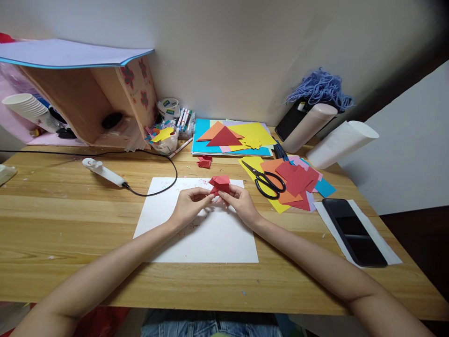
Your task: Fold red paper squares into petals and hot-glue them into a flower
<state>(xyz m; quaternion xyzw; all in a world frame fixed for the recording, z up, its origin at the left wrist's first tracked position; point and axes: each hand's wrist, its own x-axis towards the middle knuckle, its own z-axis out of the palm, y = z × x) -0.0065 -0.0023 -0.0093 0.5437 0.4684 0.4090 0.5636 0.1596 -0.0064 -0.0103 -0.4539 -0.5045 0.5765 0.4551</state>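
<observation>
Between my two hands is a small folded red paper piece [220, 181], raised a little over the far edge of a white sheet [203, 243]. My left hand [191, 203] pinches its lower left side between thumb and fingers. On the other side my right hand [240, 202] grips the lower right part, its thumb across the front. The fingers behind the paper are partly hidden. Just beyond the sheet lies another small folded red paper piece [204, 162], touched by neither hand. Dark marks and red specks show on the white sheet.
Black-handled scissors [265, 180] lie on coloured paper scraps [298, 180] to the right, with a phone [354, 231] nearer the edge. A white corded tool [103, 172] is at left. Behind stand stacked paper sheets [198, 147], a cardboard box [77, 93] and a paper roll [340, 145].
</observation>
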